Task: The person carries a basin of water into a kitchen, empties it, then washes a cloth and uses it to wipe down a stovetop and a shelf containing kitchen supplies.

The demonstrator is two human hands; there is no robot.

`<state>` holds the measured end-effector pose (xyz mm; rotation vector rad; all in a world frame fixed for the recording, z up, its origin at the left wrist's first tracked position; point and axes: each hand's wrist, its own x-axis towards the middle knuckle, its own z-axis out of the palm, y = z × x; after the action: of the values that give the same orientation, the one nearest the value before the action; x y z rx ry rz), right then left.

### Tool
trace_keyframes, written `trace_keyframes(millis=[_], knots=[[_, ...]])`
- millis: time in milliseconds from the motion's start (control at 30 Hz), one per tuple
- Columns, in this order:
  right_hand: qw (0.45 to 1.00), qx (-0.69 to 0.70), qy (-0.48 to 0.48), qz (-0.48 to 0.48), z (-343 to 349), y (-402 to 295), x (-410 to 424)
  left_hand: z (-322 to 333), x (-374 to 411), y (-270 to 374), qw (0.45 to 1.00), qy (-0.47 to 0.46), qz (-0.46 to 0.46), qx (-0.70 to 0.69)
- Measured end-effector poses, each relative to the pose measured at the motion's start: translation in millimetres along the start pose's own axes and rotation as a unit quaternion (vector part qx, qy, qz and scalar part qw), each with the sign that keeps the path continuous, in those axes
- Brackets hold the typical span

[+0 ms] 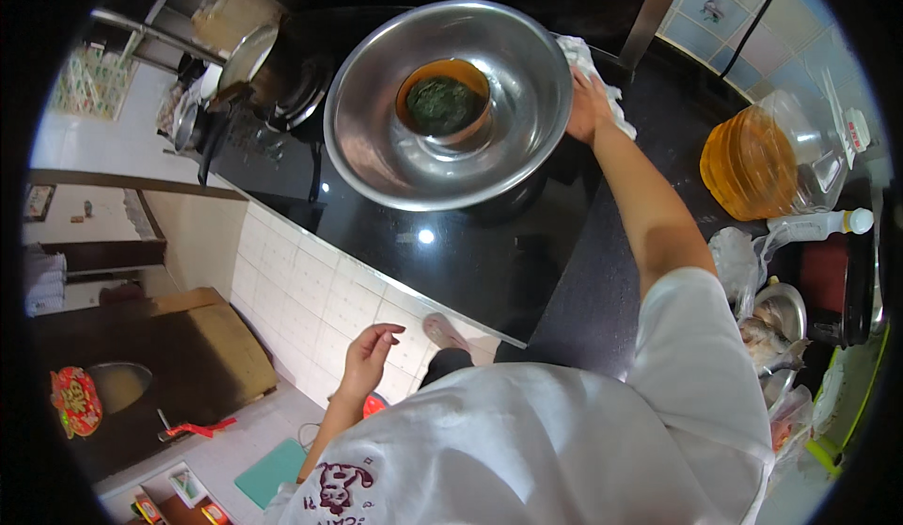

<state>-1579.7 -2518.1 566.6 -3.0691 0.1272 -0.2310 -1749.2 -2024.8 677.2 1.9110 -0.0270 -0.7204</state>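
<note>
A wide stainless steel basin (374, 165) sits on the black glossy cooktop in front of me. Inside it stands an amber-brown bowl (462, 130) with a dark green leafy mass (441, 104) in it. My right hand (590, 107) reaches to the basin's right side and rests on a crumpled white cloth (614, 105); the basin's rim partly hides the fingertips. My left hand (369, 357) hangs over the floor by the counter's edge, fingers loosely bent, with nothing in it.
A burner with a pan (250, 59) lies to the left. On the right stand a large jug of yellow oil (751, 161), a white-capped bottle (811, 224) and a metal plate of fish (772, 327). The counter's front edge (374, 264) borders the tiled floor.
</note>
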Motion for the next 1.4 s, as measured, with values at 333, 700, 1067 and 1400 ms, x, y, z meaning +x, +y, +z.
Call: trace_keyframes(millis=[333,700,1067,1400], knots=[[0.995,0.022,-0.048,0.085,-78,-205,-209,-76,0,-57,0.996,0.026,0.042,-0.068],[0.989,0.118,-0.026,-0.079,-22,-400,-34,-243,-64,-159,0.982,0.148,0.026,-0.113],[0.993,0.1,0.014,0.061,-9,-474,-32,-345,-64,-200,0.959,0.208,-0.047,-0.186],[0.905,0.096,0.046,0.413,1,-399,187,-423,54,-134,0.975,0.152,-0.048,-0.157]])
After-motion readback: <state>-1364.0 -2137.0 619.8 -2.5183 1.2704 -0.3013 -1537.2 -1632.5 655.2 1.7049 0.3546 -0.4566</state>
